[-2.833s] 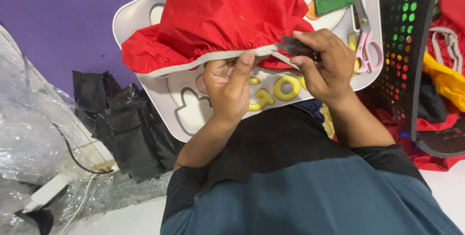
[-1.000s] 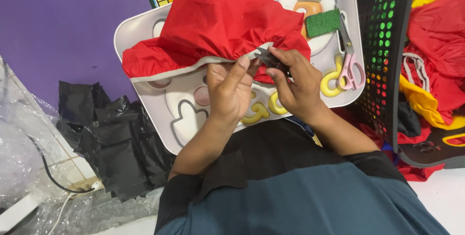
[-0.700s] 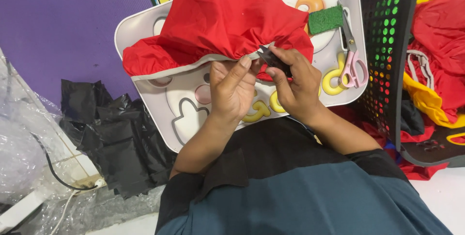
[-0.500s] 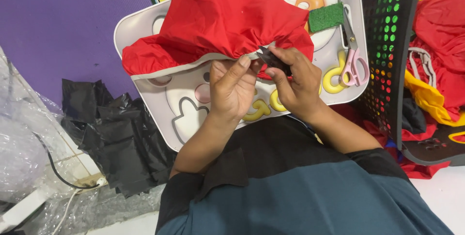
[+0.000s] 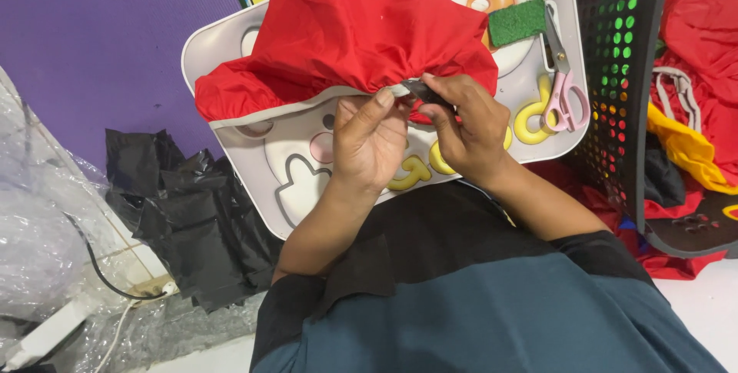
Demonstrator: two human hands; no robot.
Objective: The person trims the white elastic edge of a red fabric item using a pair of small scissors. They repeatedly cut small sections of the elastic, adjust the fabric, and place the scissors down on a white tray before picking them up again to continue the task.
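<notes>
While draped over white tray (image 5: 231, 123), red fabric (image 5: 354, 27) hem pinched by left hand (image 5: 369, 146), right hand (image 5: 469, 123) closed on small dark tool (image 5: 421, 90), keeping edge taut.

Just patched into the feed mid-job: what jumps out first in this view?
The bright red gathered fabric cover dominates, draped over a pale grey plastic tray table at the top centre. At its white elastic hem, the left hand and right hand meet, pinching a small dark piece at the edge. To the right, pink-handled scissors lie on the tray beside a black perforated plastic basket.
</notes>
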